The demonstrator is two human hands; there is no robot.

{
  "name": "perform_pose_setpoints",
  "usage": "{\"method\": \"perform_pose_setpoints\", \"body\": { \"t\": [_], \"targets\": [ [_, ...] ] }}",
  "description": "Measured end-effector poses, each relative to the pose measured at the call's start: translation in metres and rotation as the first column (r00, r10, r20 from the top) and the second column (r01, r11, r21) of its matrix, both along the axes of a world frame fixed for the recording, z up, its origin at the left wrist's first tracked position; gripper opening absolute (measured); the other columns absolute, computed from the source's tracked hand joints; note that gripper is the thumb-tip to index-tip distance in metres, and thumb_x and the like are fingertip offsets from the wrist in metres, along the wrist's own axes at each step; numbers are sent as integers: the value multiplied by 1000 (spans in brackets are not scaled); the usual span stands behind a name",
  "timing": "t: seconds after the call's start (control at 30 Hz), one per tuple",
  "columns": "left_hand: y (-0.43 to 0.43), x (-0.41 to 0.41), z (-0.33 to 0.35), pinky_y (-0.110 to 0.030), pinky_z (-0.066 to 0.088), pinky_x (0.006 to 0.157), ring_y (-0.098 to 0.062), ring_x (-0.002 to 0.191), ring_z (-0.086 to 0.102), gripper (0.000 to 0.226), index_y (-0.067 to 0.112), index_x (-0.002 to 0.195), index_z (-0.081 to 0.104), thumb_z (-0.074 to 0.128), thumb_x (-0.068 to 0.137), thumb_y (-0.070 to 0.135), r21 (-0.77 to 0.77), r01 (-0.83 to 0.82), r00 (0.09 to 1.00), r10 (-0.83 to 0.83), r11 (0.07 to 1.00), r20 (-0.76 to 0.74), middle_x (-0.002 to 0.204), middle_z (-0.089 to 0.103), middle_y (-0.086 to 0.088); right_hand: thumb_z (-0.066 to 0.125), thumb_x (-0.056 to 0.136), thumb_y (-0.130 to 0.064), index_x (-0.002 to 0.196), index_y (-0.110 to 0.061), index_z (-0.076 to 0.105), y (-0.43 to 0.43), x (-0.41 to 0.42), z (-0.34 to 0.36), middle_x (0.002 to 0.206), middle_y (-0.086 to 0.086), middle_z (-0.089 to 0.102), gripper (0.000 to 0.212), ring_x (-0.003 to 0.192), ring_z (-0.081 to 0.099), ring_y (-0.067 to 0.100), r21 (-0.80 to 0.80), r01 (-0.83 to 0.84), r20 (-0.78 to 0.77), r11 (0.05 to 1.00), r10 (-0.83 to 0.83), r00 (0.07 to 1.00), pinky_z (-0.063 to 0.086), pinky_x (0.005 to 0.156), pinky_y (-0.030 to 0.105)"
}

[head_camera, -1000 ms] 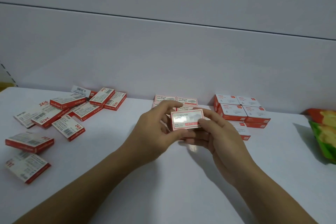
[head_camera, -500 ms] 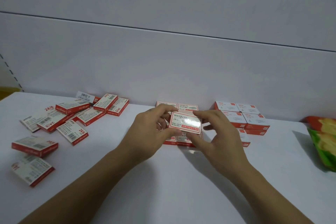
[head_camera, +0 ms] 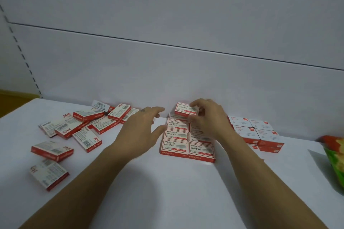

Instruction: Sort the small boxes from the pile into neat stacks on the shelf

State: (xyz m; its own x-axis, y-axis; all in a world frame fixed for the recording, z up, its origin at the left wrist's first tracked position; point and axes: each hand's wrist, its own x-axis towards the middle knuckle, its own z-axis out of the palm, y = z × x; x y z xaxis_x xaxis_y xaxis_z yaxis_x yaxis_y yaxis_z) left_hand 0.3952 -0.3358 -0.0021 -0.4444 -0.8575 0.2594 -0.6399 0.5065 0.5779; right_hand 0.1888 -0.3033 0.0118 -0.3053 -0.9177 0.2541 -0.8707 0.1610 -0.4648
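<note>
A red-and-white small box (head_camera: 183, 108) sits at the back of the neat block of boxes (head_camera: 176, 147), raised above its neighbours, and my right hand (head_camera: 208, 117) grips its right end with curled fingers. My left hand (head_camera: 143, 126) hovers just left of the block, fingers spread and holding nothing. A loose pile of the same boxes (head_camera: 87, 122) lies scattered on the left of the white shelf (head_camera: 167, 188), some flat and some tilted on others.
A second group of white-topped boxes (head_camera: 255, 130) stands stacked to the right of the block, against the back wall. A green and orange packet (head_camera: 335, 156) lies at the right edge. Two stray boxes (head_camera: 49, 173) lie at the near left.
Both hands carried the box from in front of the block to its back row. My left hand has let go and drawn left; the right hand still holds it.
</note>
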Motion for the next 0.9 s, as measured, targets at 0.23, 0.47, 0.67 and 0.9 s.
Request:
{"method": "perform_pose_setpoints", "body": {
  "t": [0.23, 0.47, 0.67, 0.9],
  "targets": [
    [-9, 6, 0, -36, 45, 99, -9, 116, 49, 46, 38, 132, 44, 57, 89, 46, -18, 14, 991, -11, 1000, 131, 131, 52, 13, 65, 86, -41, 120, -28, 64, -12, 0, -11, 113, -4, 59, 36, 94, 53, 13, 64, -31, -77, 997, 36, 996, 40, 78, 26],
    [-15, 8, -2, -35, 47, 96, -10, 113, 51, 47, 36, 132, 45, 58, 88, 46, 19, -32, 987, 29, 999, 160, 129, 54, 12, 58, 92, -37, 115, -22, 69, -15, 13, -22, 112, -1, 55, 30, 104, 50, 17, 4, -17, -256, 1000, 18, 966, 44, 87, 30],
    [-15, 7, -4, -35, 46, 97, -10, 112, 51, 44, 34, 130, 47, 58, 88, 46, 22, -41, 982, 36, 999, 185, 129, 54, 10, 56, 91, -43, 120, -28, 65, -15, 12, -22, 113, -2, 56, 34, 105, 50, 16, 24, 3, -273, 1000, 4, 962, 44, 82, 31],
    [-21, 12, -3, -37, 45, 99, -12, 114, 50, 45, 32, 130, 47, 56, 89, 47, -11, -60, 972, 61, 998, 225, 129, 55, 9, 44, 98, -39, 118, -24, 67, -13, 13, -20, 114, 0, 57, 34, 105, 50, 17, 60, -35, -347, 998, 53, 936, 44, 81, 30]
  ]
}}
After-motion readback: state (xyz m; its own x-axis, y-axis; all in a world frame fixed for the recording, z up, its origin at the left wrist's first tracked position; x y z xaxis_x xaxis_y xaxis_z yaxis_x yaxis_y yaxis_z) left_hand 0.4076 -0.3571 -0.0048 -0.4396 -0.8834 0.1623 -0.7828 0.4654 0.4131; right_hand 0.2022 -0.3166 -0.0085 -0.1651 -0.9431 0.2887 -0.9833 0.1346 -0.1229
